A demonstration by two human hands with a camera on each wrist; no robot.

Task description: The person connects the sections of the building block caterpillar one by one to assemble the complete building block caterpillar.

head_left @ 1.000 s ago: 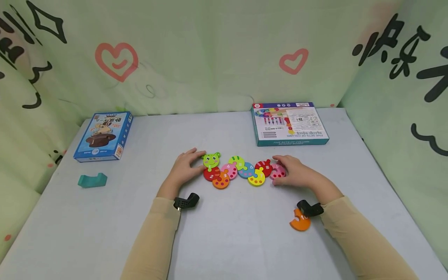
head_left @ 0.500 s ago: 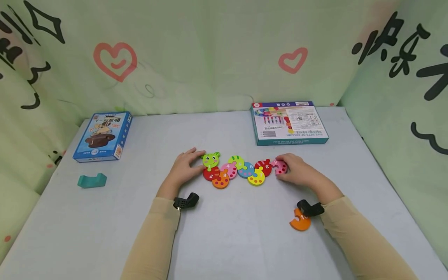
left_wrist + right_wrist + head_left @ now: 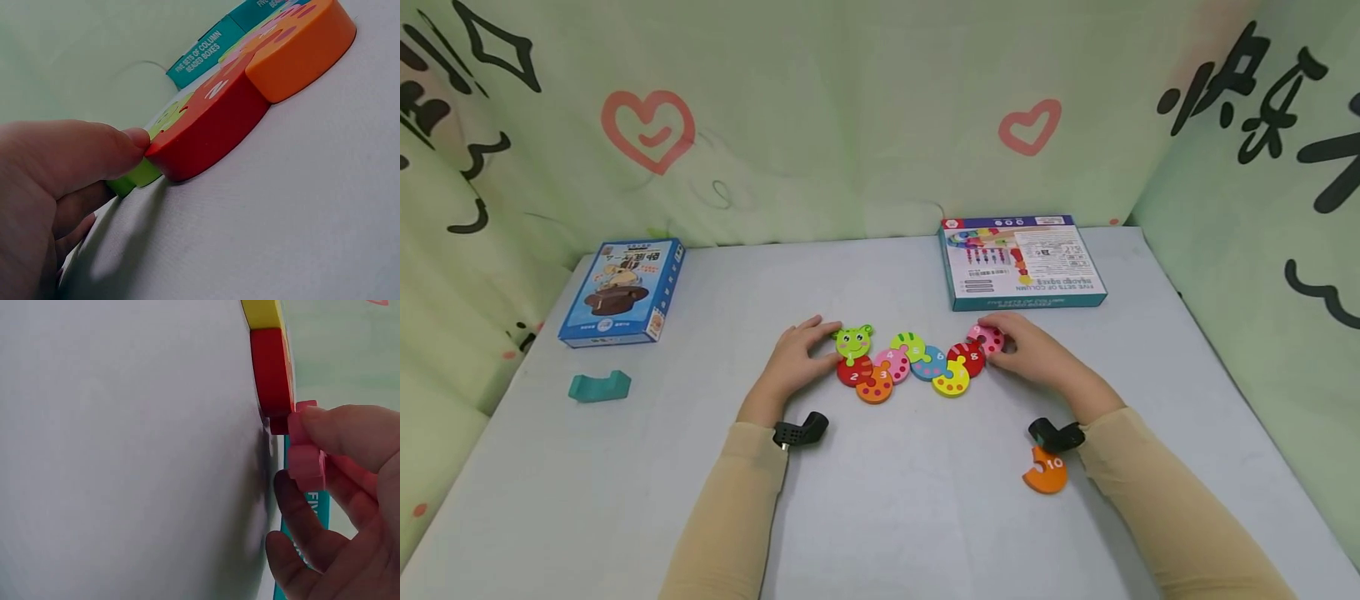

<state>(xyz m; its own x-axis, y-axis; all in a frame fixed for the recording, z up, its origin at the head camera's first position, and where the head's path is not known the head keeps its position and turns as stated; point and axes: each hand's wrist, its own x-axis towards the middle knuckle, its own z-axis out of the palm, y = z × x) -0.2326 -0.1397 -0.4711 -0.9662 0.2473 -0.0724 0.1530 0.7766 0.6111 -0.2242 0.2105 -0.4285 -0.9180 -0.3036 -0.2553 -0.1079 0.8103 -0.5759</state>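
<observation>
A wavy row of linked, numbered caterpillar puzzle pieces lies mid-table. At its left end is the green smiling caterpillar head (image 3: 853, 342), pinched between the thumb and fingers of my left hand (image 3: 797, 358). Beside it sit a red piece with a 2 (image 3: 215, 115) and an orange one with a 3 (image 3: 876, 388). My right hand (image 3: 1037, 354) pinches a pink puzzle piece (image 3: 987, 337) at the right end. In the right wrist view this pink piece is raised off the tabletop, close by the knob of the red end piece (image 3: 272, 375). Fingers hide part of it.
An orange piece marked 10 (image 3: 1048, 475) lies below my right wrist. A blue box (image 3: 621, 292) stands at the back left, with a teal curved block (image 3: 599, 387) in front. Another box (image 3: 1022, 265) lies at the back right, before the green curtain (image 3: 850, 125).
My right hand first drew the pink piece slightly right, then moved it up and left, over the red end piece's knob. The left hand has stayed at the green head.
</observation>
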